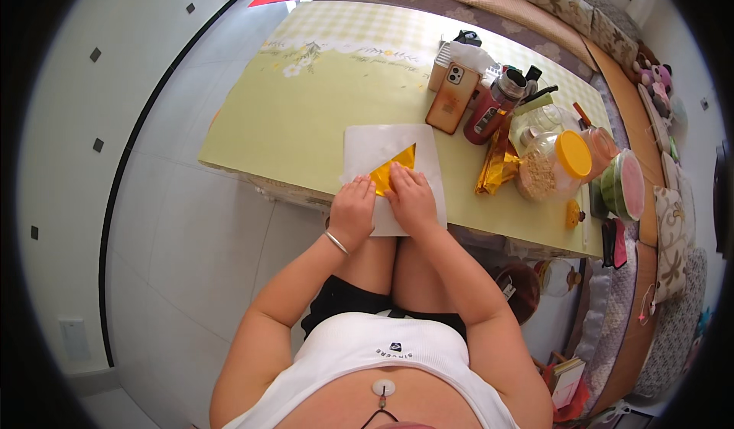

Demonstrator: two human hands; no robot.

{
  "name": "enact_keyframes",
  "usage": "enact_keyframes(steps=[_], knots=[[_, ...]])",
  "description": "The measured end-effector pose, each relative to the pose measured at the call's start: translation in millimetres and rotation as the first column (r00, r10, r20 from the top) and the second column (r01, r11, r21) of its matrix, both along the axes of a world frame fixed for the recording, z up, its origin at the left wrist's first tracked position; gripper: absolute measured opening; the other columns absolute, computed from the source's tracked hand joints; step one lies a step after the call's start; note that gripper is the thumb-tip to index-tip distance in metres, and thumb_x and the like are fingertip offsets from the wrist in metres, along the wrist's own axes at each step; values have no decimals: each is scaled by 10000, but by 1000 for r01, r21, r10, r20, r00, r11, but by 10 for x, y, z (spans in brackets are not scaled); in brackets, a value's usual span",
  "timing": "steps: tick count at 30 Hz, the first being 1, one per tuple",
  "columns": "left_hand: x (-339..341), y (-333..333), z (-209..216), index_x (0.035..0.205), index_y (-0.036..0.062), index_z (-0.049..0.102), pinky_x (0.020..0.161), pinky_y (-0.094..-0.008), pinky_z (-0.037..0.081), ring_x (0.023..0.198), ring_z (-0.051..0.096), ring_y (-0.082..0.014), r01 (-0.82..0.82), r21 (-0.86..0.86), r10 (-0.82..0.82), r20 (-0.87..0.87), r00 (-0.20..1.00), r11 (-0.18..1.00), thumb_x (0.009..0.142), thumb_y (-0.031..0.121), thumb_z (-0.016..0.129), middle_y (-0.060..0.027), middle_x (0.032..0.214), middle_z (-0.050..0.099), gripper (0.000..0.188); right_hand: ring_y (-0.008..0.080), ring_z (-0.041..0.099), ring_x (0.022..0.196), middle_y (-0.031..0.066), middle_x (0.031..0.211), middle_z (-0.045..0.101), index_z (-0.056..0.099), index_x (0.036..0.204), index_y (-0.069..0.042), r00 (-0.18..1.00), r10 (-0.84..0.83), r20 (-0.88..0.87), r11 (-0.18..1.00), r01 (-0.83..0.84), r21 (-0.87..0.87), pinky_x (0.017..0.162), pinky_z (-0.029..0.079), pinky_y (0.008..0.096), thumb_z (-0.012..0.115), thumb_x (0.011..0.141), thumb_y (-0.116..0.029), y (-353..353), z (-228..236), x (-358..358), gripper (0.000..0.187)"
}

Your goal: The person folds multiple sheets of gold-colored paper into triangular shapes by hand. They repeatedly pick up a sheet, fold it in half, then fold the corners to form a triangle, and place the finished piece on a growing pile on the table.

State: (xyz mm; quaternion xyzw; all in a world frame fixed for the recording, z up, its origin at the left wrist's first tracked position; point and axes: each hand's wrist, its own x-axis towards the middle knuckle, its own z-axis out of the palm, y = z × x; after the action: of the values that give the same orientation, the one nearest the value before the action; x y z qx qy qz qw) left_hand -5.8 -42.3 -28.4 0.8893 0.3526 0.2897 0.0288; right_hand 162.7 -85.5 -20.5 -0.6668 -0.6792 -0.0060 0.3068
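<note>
Contact is what I see from here: my right hand (410, 201) lies on, and my left hand (355, 212) against, a shiny gold foil sheet (404, 159), though I cannot tell whether either grasps it, atop white rectangular paper (367, 144) on the pale-yellow patterned desk (283, 123).

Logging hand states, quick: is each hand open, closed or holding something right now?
Left hand: fingertips at the gold foil; grip can't be told.
Right hand: fingers on the foil; pinching or just pressing can't be told.
</note>
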Motion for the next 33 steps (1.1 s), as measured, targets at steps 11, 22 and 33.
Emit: enact_keyframes(steps=[11,22,33], knots=[[268,245,267,717,87,632,892,-446,407,946,546,-284,-207,-172,211,8,977,963,670,304,845,-68,858,591,309,268,633,969,59,885,653,681,778,-81,978,178,104,984,-176,-27,785,512,382,659,790,-90,529,222,582,27],[210,378,192,1078,79,594,908,-428,441,1049,531,-309,-361,-265,381,26,924,894,552,302,938,-89,1021,598,667,256,503,1296,105,1491,478,399,1504,-99,848,357,391,931,-287,-227,1109,350,387,721,777,-120,907,338,623,795],[241,472,419,805,109,661,856,-438,441,948,558,-299,-250,-284,250,-39,968,926,594,195,875,-64,841,612,313,207,572,1053,3,955,659,708,885,-132,755,514,408,856,-478,-194,1058,371,374,727,699,-107,965,516,592,189]])
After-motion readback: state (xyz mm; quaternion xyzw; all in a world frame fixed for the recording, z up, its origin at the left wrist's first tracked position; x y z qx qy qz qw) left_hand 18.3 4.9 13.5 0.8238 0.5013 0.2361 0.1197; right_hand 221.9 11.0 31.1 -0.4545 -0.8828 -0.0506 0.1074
